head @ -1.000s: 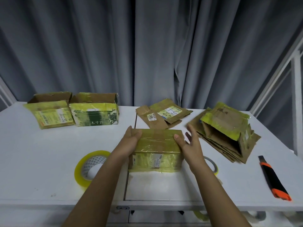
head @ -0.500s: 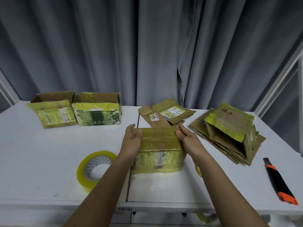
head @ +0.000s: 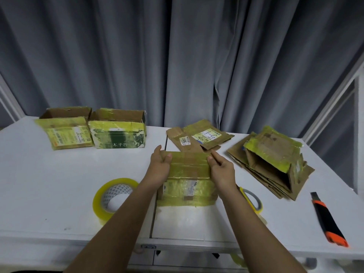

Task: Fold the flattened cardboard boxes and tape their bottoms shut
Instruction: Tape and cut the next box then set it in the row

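A small cardboard box [head: 188, 180] covered in yellowish tape stands in the middle of the white table [head: 49, 184], its taped face up. My left hand [head: 160, 166] grips its left side with the thumb on top. My right hand [head: 221, 170] grips the right side, thumb on the top edge. A large roll of yellow tape [head: 113, 196] lies left of the box. A second, smaller tape roll [head: 253, 200] lies partly hidden behind my right forearm. A stack of flattened boxes [head: 269, 164] lies to the right, and a few more flat ones [head: 199, 138] behind the held box.
Two folded boxes [head: 65, 133] [head: 119, 134] stand open at the far left. An orange and black utility knife [head: 328, 220] lies near the right front edge. Grey curtains hang behind the table, and a white frame post [head: 334, 93] rises at the right.
Both hands have shifted from the box's lower sides up to its top edges, thumbs now pressing on the taped top. The view has tilted slightly.
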Action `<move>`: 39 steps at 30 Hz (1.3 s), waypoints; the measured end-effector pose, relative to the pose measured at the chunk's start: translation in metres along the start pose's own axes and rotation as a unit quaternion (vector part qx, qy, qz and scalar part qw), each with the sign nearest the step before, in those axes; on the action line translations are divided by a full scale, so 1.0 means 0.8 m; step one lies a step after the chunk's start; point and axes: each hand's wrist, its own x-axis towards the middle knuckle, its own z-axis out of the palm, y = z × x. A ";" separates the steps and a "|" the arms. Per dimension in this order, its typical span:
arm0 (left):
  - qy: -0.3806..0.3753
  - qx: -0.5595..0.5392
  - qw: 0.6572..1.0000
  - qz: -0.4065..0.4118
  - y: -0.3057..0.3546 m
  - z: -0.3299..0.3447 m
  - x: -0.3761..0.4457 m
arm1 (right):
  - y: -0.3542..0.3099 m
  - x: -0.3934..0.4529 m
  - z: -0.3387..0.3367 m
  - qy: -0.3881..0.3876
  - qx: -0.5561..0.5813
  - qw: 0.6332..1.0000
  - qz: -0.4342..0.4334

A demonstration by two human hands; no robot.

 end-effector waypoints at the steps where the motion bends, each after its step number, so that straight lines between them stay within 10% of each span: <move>1: 0.005 0.012 1.000 0.000 0.002 0.001 0.001 | -0.001 0.000 -0.001 -0.003 -0.006 1.000 -0.002; 8: 0.057 0.232 0.960 0.145 0.012 -0.006 -0.008 | -0.012 -0.003 -0.008 -0.065 -0.091 0.991 -0.071; 13: 0.036 0.106 0.985 0.133 0.025 -0.023 -0.022 | -0.027 -0.009 -0.022 0.020 -0.236 0.952 -0.194; 20: 0.096 0.148 0.981 0.084 -0.017 -0.079 -0.053 | -0.034 -0.043 -0.010 -0.056 -0.320 0.878 -0.352; 26: -0.131 0.421 0.896 -0.055 -0.071 -0.112 -0.092 | -0.011 -0.094 0.020 0.009 -0.299 0.786 -0.541; 29: -0.120 0.482 0.867 -0.026 -0.090 -0.107 -0.099 | -0.001 -0.129 0.041 -0.032 -0.296 0.744 -0.598; 34: -0.071 0.429 0.899 0.047 -0.093 -0.124 -0.114 | 0.033 -0.169 0.079 -0.243 -0.302 0.864 -0.322; 39: -0.040 0.282 0.958 0.043 -0.081 -0.151 -0.143 | 0.036 -0.178 0.121 -0.263 -0.144 0.944 -0.139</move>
